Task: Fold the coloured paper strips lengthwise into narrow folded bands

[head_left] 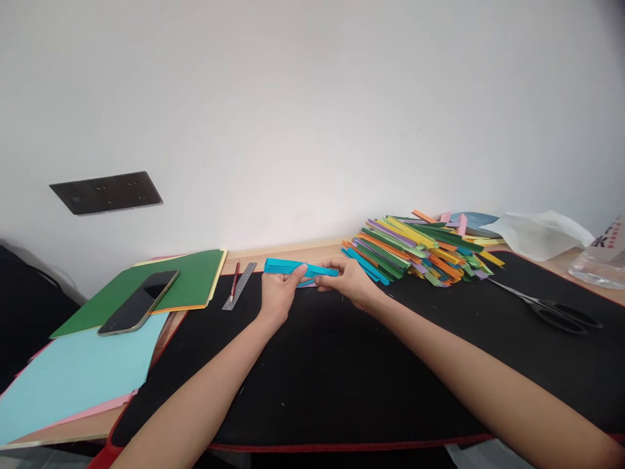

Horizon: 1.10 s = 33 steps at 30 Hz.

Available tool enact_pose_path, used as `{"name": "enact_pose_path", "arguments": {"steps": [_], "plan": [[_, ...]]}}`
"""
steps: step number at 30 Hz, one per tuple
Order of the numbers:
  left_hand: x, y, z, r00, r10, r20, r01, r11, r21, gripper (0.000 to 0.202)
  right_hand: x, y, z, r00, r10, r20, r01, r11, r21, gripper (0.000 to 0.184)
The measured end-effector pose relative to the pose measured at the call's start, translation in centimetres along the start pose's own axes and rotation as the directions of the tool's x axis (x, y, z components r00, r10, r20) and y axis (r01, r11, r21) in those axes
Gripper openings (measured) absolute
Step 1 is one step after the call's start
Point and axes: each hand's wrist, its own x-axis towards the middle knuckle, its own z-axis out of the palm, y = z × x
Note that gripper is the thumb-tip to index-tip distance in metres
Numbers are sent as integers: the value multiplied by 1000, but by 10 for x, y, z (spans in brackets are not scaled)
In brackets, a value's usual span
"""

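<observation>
The left hand (277, 294) and right hand (350, 284), close together over the black mat (342, 378), pinch a blue paper strip (284, 265); creasing it cleanly probably needs aligned edges and even thumb pressure.

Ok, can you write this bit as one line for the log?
left hand: holds blue paper strip | right hand: holds blue paper strip | under: black mat | beside: pile of coloured paper strips, scissors

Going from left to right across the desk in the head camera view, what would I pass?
Phone, ruler, left hand, right hand (the two hold a blue paper strip), pile of coloured paper strips, scissors, clear bottle.
</observation>
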Motion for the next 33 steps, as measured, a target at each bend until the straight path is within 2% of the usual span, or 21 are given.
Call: {"name": "enact_pose_path", "arguments": {"steps": [7, 11, 14, 17, 26, 33], "plan": [[5, 4, -8, 983, 110, -150, -83, 981, 174, 35, -1, -2, -5, 998, 32, 49, -37, 994, 106, 24], [0, 12, -1, 996, 29, -81, -26, 999, 39, 22, -1, -1, -6, 997, 8, 82, -15, 996, 84, 31], [-3, 12, 3, 997, -74, 1, 74, 996, -56, 27, -1, 0, -4, 995, -16, 103, 12, 999, 45, 36], [-4, 9, 3, 992, -123, 29, 125, 988, -90, 29, -3, -3, -2, 994, -14, 112, 9, 999, 44, 36], [-3, 12, 4, 998, -58, -15, 56, 989, -140, 26, 0, 1, -6, 995, 60, 79, -77, 969, 236, 30], [0, 9, 1, 998, -46, -44, 39, 988, -148, 25, 0, 1, -7, 999, 47, 19, -50, 964, 261, 31]]}}
